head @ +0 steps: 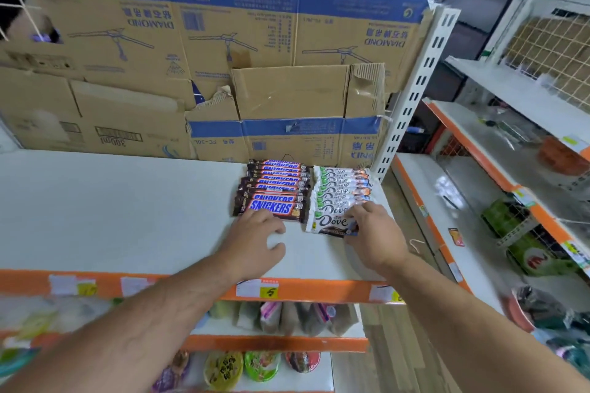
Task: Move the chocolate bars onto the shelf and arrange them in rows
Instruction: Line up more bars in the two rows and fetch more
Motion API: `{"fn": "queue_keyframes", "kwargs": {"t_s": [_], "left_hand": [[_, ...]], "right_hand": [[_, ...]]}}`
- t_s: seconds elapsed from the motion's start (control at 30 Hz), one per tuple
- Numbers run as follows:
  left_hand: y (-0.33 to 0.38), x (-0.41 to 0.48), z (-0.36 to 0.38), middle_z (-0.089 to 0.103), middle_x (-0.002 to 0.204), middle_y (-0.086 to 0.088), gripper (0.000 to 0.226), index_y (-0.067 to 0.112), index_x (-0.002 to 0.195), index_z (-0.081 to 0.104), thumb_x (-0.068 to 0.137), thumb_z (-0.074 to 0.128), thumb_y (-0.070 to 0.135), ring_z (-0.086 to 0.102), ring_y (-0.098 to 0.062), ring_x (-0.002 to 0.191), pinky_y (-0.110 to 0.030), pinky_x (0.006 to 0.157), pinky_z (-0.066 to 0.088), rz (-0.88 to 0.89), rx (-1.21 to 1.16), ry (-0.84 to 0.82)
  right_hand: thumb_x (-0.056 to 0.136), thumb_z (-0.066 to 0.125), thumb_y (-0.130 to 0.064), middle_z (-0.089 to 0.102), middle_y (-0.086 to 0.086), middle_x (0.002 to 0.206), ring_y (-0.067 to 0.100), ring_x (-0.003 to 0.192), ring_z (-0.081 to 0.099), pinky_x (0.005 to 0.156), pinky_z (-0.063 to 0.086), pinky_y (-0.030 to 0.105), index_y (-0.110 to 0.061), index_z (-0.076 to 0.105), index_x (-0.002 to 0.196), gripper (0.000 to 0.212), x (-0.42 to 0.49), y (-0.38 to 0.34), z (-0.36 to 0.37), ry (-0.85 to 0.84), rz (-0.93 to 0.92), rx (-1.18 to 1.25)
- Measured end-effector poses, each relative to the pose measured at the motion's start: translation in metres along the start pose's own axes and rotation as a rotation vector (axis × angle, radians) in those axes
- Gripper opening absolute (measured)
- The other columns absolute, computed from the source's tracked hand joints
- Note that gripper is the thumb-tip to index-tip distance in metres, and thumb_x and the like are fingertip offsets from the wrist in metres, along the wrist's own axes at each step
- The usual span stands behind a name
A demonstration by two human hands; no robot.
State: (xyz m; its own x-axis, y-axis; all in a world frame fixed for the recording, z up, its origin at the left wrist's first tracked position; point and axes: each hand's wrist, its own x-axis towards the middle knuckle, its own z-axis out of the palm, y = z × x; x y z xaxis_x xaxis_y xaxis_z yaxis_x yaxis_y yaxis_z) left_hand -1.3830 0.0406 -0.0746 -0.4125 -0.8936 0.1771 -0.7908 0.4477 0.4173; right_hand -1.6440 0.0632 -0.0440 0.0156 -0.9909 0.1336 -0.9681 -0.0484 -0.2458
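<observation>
Two rows of chocolate bars lie on the white shelf (111,210) near its right end. The left row is brown Snickers bars (271,191), overlapping front to back. Beside it on the right runs a row of white Dove bars (341,191). My left hand (255,239) rests on the shelf just in front of the front Snickers bar, fingers spread and holding nothing. With my right hand (373,233) I pinch the right end of the front Dove bar (329,222), which lies flat on the shelf.
Flattened cardboard boxes (207,57) stand along the shelf's back. A white slotted upright (412,99) marks the right end. Lower shelves hold snack packets and cups (261,364). Another shelving unit (510,169) with goods stands to the right across a narrow aisle. People stand behind the cardboard.
</observation>
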Motion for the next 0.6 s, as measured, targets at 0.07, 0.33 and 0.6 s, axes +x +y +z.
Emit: {"fn": "queue_keyframes", "kwargs": {"t_s": [0.07,0.33,0.6], "left_hand": [[0.001,-0.001,0.000,0.052,0.114,0.013,0.045,0.030,0.110,0.062,0.077,0.042,0.051,0.043,-0.013,0.110,-0.033,0.098,0.039,0.008,0.038,-0.009],[0.009,-0.003,-0.003,0.050,0.113,0.016,0.048,0.031,0.111,0.061,0.076,0.037,0.053,0.041,-0.008,0.110,-0.030,0.096,0.038,-0.025,0.075,-0.018],[0.008,-0.003,-0.001,0.052,0.109,0.014,0.043,0.029,0.109,0.062,0.076,0.041,0.049,0.043,-0.011,0.106,-0.035,0.094,0.041,-0.019,0.096,-0.005]], "right_hand": [[0.079,0.069,-0.021,0.060,0.001,0.107,0.027,0.106,0.052,0.079,0.047,0.037,-0.022,0.065,0.114,0.036,-0.001,0.002,0.002,0.041,-0.012,-0.029],[0.075,0.066,-0.032,0.058,-0.003,0.106,0.026,0.104,0.052,0.082,0.044,0.039,-0.030,0.067,0.108,0.034,-0.009,0.013,0.021,0.210,-0.044,-0.020],[0.077,0.065,-0.028,0.057,0.000,0.110,0.029,0.108,0.048,0.070,0.049,0.039,-0.027,0.065,0.108,0.031,-0.002,0.019,0.033,0.236,-0.013,0.074]]}}
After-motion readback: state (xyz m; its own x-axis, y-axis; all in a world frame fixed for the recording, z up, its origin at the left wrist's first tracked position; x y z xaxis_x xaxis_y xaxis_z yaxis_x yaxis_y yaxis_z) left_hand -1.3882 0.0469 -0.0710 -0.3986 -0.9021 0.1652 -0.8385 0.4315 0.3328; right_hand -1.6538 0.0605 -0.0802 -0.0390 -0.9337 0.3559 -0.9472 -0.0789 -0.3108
